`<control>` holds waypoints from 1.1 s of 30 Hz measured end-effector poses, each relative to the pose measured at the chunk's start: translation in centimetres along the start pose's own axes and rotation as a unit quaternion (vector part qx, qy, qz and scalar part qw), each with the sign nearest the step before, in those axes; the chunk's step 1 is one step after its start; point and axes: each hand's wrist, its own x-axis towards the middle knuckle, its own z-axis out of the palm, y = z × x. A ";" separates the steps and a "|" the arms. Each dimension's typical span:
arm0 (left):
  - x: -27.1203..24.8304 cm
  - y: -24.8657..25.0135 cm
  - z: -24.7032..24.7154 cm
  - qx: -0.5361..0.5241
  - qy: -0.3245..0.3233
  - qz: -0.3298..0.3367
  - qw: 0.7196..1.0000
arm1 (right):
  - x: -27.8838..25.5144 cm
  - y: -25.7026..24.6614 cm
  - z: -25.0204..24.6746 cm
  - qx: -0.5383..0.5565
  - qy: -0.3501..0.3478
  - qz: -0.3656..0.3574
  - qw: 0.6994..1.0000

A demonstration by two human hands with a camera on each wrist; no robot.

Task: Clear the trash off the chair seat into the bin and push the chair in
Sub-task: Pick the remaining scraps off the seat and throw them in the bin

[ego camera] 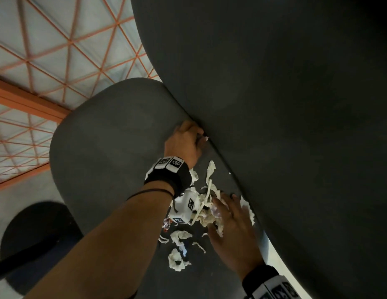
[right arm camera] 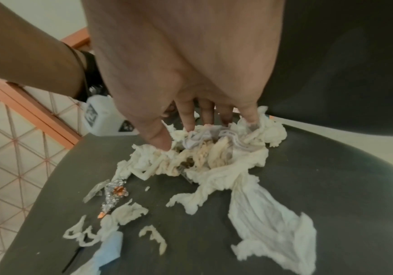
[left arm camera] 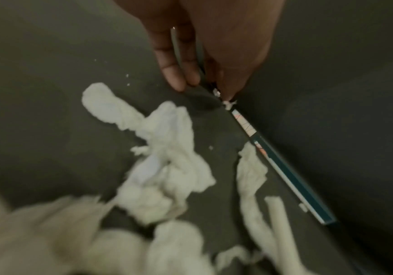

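Probably office: moulded dark chair (ego camera: 115, 134), orange-patterned carpet (ego camera: 58, 50).

The chair seat (ego camera: 106, 147) lies bare on its left half, open to a hand. Crumpled tissue scraps (right arm camera: 226, 158) and a foil wrapper (right arm camera: 114, 193) crowd the right side, where the backrest (ego camera: 285, 104) walls off the rear and both forearms cross overhead.

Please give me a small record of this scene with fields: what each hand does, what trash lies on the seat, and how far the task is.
left hand: fingertips pinch a tiny white scrap at the crease between seat and backrest
right hand: fingers spread, pressing on the tissue pile
chair seat: dark grey, trash lying on it
other trash: foil wrapper; loose tissue shreds
bin: not in view
task state: trash not yet cleared
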 end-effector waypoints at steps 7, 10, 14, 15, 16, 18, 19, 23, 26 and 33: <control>-4.9 -1.3 1.4 0.047 -0.073 0.131 0.988 | -1.3 0.1 1.5 0.005 -0.018 0.044 0.999; -8.7 -1.7 1.4 0.012 -0.095 0.160 0.982 | -1.8 -0.5 1.7 0.087 0.002 0.014 0.996; -10.5 -1.9 0.9 0.002 -0.076 0.114 0.991 | -1.6 -0.9 1.1 0.114 0.091 0.008 0.989; -9.9 -1.6 0.7 0.009 -0.060 0.091 0.994 | -1.4 -0.9 0.9 0.113 0.093 0.020 0.989; -9.0 -1.2 0.4 0.012 -0.047 0.062 0.997 | -1.2 -0.8 0.7 0.109 0.084 0.035 0.990; -6.7 0.1 0.1 -0.006 -0.036 -0.019 0.999 | -1.1 -0.7 0.4 0.074 0.075 0.055 0.993; -5.5 0.8 0.1 -0.024 -0.032 -0.065 0.997 | -1.2 -0.7 0.4 0.065 0.078 0.059 0.993; -2.7 3.2 1.3 -0.085 -0.032 -0.177 0.980 | -1.8 -0.3 0.9 0.104 0.069 0.082 0.989; -1.7 3.9 2.1 -0.081 -0.039 -0.210 0.973 | -2.0 0.6 1.3 0.118 0.068 0.086 0.987; -0.4 3.7 2.2 -0.111 -0.007 -0.252 0.961 | -2.1 0.6 1.9 0.127 0.054 0.102 0.985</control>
